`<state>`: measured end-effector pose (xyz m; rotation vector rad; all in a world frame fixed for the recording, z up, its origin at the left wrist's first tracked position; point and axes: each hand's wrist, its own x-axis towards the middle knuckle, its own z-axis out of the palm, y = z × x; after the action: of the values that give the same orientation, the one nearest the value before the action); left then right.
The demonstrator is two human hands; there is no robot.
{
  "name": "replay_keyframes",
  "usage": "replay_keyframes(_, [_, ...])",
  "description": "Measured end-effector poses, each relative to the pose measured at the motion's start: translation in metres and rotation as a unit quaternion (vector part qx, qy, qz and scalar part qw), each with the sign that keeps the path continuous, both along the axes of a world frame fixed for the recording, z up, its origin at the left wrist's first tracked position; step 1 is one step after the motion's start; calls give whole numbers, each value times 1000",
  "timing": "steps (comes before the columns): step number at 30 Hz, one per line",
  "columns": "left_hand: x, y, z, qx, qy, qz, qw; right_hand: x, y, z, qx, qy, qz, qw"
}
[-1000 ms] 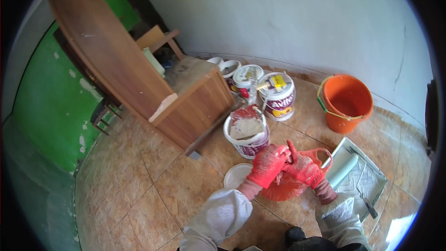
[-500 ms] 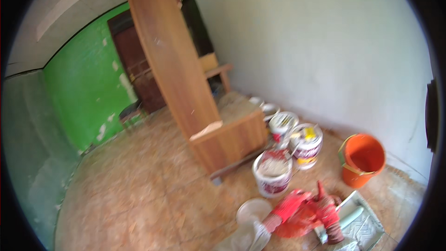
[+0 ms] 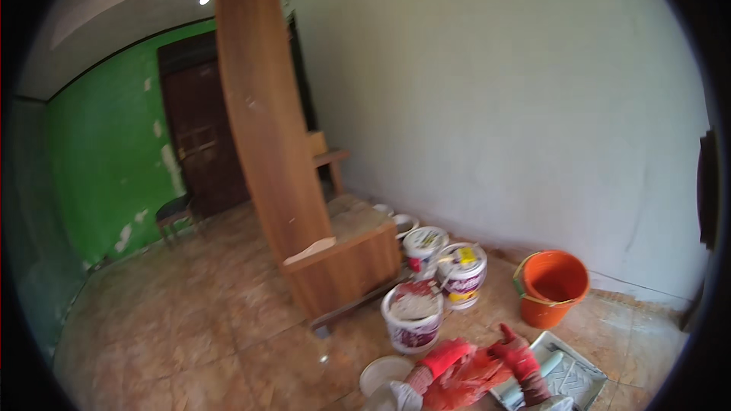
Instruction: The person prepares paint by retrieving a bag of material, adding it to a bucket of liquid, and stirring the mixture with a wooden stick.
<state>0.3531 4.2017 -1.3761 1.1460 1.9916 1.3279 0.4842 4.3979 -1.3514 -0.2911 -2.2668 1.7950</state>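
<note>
Both hands wear red gloves at the near edge. The left hand and the right hand close around a red mesh bag, which bulges between them just above the floor, right of a white lid and left of a grey paint tray. Compared with a second ago, the view has tilted up: the white pail and orange bucket sit lower, with more wall showing.

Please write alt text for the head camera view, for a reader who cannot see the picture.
Two hands in red gloves, the left hand and right hand, meet over a red mesh bag at the bottom edge. Around them on the tiled floor stand white paint buckets, an orange bucket and a paint tray, beside wooden furniture and a white wall.
</note>
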Motion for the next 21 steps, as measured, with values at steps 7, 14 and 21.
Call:
replay_keyframes(7, [-1,-59,2,145,-205,30,967,3,-22,-3,460,56,-143,875])
replay_keyframes(14, [6,-71,39,-152,146,116,971,-15,-57,-9,432,142,-97,885])
replay_keyframes(21, [15,-23,6,-85,125,131,980,-32,-86,-17,76,-30,48,995])
